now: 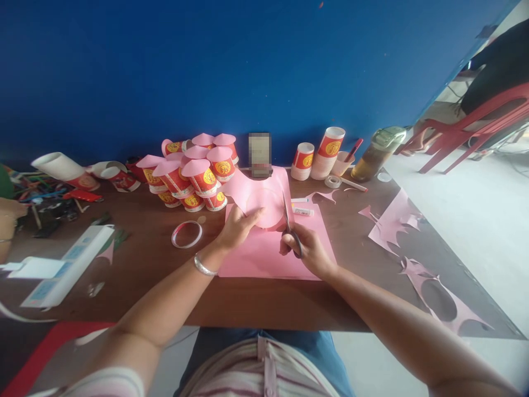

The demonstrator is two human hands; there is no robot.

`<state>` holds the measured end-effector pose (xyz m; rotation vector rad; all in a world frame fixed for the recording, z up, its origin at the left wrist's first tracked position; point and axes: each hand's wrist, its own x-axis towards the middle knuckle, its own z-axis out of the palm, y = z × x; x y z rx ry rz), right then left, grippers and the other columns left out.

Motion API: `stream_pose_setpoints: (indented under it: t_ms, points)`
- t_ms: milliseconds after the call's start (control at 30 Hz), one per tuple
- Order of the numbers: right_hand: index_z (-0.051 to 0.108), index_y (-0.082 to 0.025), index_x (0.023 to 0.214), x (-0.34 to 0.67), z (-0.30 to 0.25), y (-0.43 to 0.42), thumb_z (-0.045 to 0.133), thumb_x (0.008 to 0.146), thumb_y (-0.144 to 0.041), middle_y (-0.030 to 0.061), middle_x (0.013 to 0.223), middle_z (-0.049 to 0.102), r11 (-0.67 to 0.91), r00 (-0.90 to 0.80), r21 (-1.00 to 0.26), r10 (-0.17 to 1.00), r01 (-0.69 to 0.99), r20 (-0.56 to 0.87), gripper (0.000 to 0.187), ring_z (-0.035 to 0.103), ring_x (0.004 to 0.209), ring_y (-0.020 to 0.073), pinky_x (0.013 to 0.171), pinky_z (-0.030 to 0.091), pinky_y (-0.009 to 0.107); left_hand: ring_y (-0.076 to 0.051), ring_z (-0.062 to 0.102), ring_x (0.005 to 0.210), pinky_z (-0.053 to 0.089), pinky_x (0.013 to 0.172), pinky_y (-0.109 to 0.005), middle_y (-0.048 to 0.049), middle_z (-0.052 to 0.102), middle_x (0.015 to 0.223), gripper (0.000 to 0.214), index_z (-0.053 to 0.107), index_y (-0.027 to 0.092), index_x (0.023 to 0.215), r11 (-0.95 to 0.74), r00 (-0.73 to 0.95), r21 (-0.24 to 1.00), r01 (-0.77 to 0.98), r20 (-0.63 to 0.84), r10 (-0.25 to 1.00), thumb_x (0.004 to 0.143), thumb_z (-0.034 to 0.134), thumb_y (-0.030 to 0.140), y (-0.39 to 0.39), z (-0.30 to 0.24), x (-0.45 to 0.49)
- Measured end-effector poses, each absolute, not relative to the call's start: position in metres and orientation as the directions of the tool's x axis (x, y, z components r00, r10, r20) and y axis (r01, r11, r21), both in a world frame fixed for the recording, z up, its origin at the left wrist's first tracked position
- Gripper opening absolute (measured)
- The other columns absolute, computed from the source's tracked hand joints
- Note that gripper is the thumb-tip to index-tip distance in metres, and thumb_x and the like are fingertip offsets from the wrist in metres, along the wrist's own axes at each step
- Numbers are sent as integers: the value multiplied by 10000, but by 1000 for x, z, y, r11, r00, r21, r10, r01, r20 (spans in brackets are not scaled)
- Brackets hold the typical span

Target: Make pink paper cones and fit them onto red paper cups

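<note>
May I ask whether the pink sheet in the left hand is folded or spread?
The pink sheet is spread: its broad face shows without visible folds.

Table (264,303), near middle: passage open. Far left: capped cups (204,179) block. Far right: tubes (328,157), bottle (367,162) obstruct. Left clutter (82,195) blurred; probably tight.

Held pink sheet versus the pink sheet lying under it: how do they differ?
The held pink sheet is gripped by the left hand, with scissors at its right side; the lower pink sheet lies flat on the table. The held pink sheet has a curved cut-out and a circular outline; the lower pink sheet shows straight outer edges, no circle where visible. Both are pink.
</note>
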<state>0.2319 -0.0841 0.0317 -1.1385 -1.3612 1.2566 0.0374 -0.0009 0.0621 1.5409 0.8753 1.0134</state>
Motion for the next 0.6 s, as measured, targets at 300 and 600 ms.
stream_pose_setpoints:
  t_ms: [300,600]
  points:
    - [578,-221,882,232,33,-84,652,931,-666,-4,676,658,41,-131,-998,991,51,34,454,592,623,145,602,487,298,-56,160,584,116,523,-272,55,172,616,673,239,209,569,-204,413,979,6,183,892,848,819,404,0,58,37]
    - [575,-223,851,233,34,-84,658,932,-633,1,686,657,34,-135,-999,990,43,27,426,613,662,152,617,502,297,-63,151,591,111,529,-283,48,146,641,669,212,217,596,-244,426,969,42,203,882,908,762,437,2,54,36]
